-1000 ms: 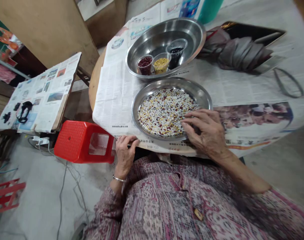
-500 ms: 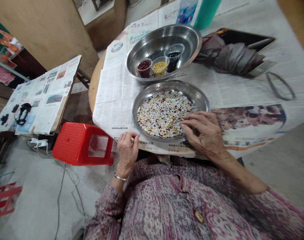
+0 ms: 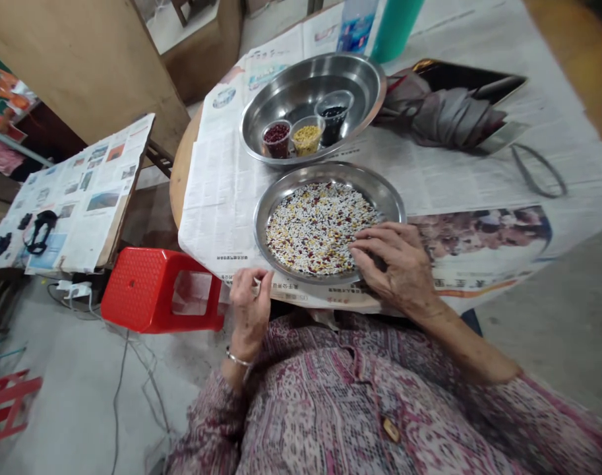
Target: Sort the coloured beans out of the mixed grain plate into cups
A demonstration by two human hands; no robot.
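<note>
A round steel tray [image 3: 394, 188] lies on the newspaper in front of me, filled with mixed white, yellow, dark red and black grains and beans [image 3: 320, 227]. My right hand [image 3: 394, 264] reaches over the tray's right rim. Its fingers are slightly apart, and the fingertips are at the grains. My left hand [image 3: 251, 297] is at the table edge, left of the tray, with curled fingers; anything inside them is hidden. Behind the tray, a steel basin [image 3: 261, 109] holds plastic cups of red beans [image 3: 277, 138], yellow beans [image 3: 306, 138] and black beans [image 3: 334, 119].
A folded grey umbrella [image 3: 449, 115] lies on the newspaper to the right. A water bottle [image 3: 356, 30] and a green bottle [image 3: 397, 30] stand behind the basin. A red stool [image 3: 142, 290] is left of the table, with cables [image 3: 117, 396] on the floor.
The view has shifted slightly, so the tabletop things appear a little further left. Both hands stay in nearly the same places, with the right fingertips still at the grains.
</note>
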